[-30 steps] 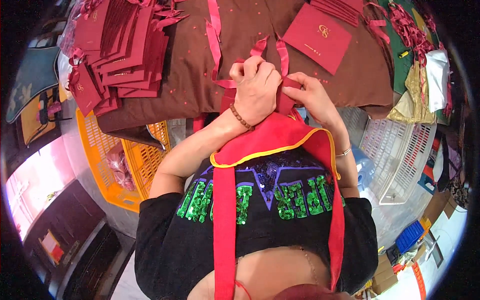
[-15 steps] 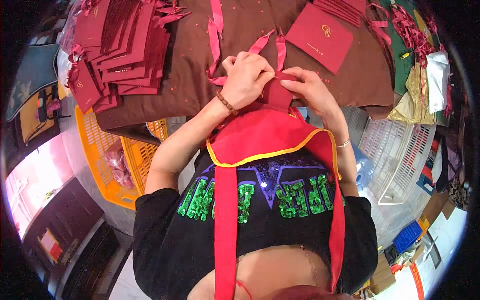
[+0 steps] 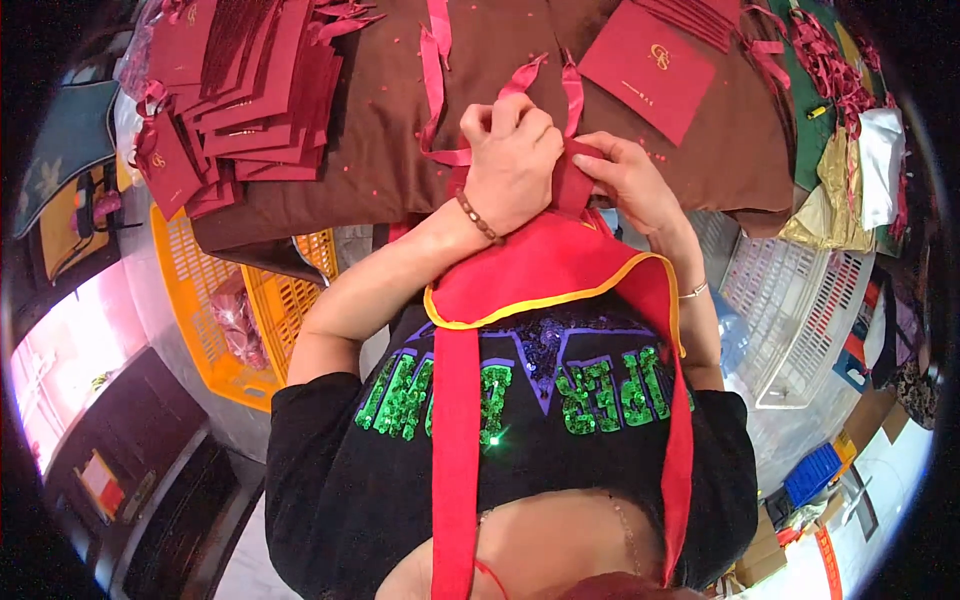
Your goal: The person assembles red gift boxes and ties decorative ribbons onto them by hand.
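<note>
Between my hands, at the table's near edge, is a dark red paper bag, small and flat, partly covered by my left hand. My left hand is closed over its upper left part, fingers curled; whatever sits under the fingertips is hidden. My right hand pinches the bag's right edge between thumb and fingers. Pink-red ribbons run beyond my hands: one ribbon end stands up above the bag, another ribbon end pokes out above my left knuckles. A longer ribbon lies further left.
Overlapping red bags with ribbons pile up at the left. A flat red bag lies at the right, beside a ribbon bundle. The brown cloth covers the table. Orange crates and a white crate stand below.
My left hand has turned and shifted slightly right, covering more of the bag. My right hand keeps its pinch, slightly lower.
</note>
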`<state>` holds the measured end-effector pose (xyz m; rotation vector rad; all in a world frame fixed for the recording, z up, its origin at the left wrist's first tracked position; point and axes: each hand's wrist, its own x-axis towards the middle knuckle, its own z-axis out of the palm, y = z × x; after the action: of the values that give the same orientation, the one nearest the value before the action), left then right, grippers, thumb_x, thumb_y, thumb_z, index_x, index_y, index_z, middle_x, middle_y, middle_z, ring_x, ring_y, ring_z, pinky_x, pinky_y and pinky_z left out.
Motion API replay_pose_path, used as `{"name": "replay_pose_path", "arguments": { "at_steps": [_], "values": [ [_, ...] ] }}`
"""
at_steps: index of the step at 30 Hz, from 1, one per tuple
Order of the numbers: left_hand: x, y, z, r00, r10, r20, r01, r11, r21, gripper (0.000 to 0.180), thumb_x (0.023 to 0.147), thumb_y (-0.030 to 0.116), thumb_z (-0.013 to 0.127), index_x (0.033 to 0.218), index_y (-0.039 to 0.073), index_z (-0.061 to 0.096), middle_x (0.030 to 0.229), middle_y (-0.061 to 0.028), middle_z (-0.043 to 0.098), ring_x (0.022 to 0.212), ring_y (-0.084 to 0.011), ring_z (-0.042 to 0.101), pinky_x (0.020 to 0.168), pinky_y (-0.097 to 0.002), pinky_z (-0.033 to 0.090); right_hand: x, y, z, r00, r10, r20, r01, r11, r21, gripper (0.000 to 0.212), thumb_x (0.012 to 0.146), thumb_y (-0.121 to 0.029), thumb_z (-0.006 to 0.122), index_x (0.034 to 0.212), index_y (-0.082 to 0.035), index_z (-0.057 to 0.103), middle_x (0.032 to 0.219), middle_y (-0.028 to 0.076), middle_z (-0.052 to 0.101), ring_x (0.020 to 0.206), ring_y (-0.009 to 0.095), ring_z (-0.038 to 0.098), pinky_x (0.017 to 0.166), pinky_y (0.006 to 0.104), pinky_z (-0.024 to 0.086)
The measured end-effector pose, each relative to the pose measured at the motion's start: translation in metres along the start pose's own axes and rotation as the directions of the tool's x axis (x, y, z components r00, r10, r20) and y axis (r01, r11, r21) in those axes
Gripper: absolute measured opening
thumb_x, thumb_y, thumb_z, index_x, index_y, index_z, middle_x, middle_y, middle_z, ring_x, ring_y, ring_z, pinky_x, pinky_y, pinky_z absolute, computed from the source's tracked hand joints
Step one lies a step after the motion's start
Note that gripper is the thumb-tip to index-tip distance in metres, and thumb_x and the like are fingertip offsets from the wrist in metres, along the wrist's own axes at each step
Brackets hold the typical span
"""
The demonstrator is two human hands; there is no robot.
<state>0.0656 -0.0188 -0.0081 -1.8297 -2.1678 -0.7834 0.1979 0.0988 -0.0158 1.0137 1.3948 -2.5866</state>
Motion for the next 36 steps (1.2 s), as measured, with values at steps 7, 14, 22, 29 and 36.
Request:
{"name": "replay_pose_path", "arguments": {
  "at_steps": [7,14,22,29,36],
  "values": [
    [-0.004,0.005,0.011,0.999,0.026,-0.042,-0.025,0.999,0.025,0.008,0.069,0.016,0.062,0.073,0.013,0.056,0.088,0.0012,0.054,0.098,-0.0216,0.045,0.079,-0.0406,0.026,-0.010,-0.008,0.000,0.994,-0.057,-0.090,0.002,0.854,-0.520,0.025,0.081,-0.013,0.059,0.100,0.004,0.059,0.088,0.008,0.063,0.074,0.013,0.060,0.065,0.0272,0.049],
    [-0.005,0.015,0.008,0.992,0.062,-0.109,-0.056,0.997,0.056,0.012,0.064,0.015,0.053,0.073,0.009,0.055,0.083,-0.0027,0.050,0.097,-0.0220,0.044,0.079,-0.0405,0.028,-0.009,-0.007,0.003,0.991,-0.103,-0.090,0.039,0.842,-0.539,0.025,0.079,-0.015,0.059,0.095,0.005,0.060,0.087,0.013,0.062,0.076,0.016,0.059,0.065,0.0298,0.047],
    [-0.005,0.013,0.004,0.993,0.030,-0.117,-0.030,1.000,0.004,0.010,0.065,0.015,0.055,0.073,0.009,0.056,0.088,-0.0018,0.052,0.098,-0.0218,0.044,0.080,-0.0409,0.027,-0.014,-0.012,0.003,0.988,-0.150,-0.040,0.106,0.838,-0.536,0.024,0.081,-0.017,0.060,0.094,0.003,0.060,0.086,0.008,0.060,0.079,0.013,0.057,0.066,0.0290,0.046],
    [-0.006,-0.004,-0.001,0.965,-0.254,-0.059,0.236,0.946,-0.221,0.006,0.072,0.019,0.067,0.078,0.016,0.066,0.097,0.0013,0.056,0.102,-0.0225,0.045,0.084,-0.0390,0.028,-0.009,-0.015,0.003,0.999,0.023,-0.031,-0.032,0.937,-0.348,0.018,0.087,-0.018,0.058,0.098,-0.004,0.057,0.085,0.000,0.061,0.073,0.006,0.058,0.065,0.0209,0.048],
    [-0.010,-0.017,-0.001,0.962,-0.244,-0.120,0.215,0.953,-0.212,0.006,0.072,0.018,0.067,0.078,0.017,0.065,0.074,0.0051,0.059,0.086,-0.0156,0.051,0.079,-0.0384,0.026,-0.007,-0.012,0.003,1.000,-0.001,-0.023,-0.002,0.985,-0.170,0.018,0.086,-0.015,0.058,0.100,-0.003,0.057,0.085,0.001,0.062,0.072,0.006,0.059,0.064,0.0218,0.050]
  ]
}}
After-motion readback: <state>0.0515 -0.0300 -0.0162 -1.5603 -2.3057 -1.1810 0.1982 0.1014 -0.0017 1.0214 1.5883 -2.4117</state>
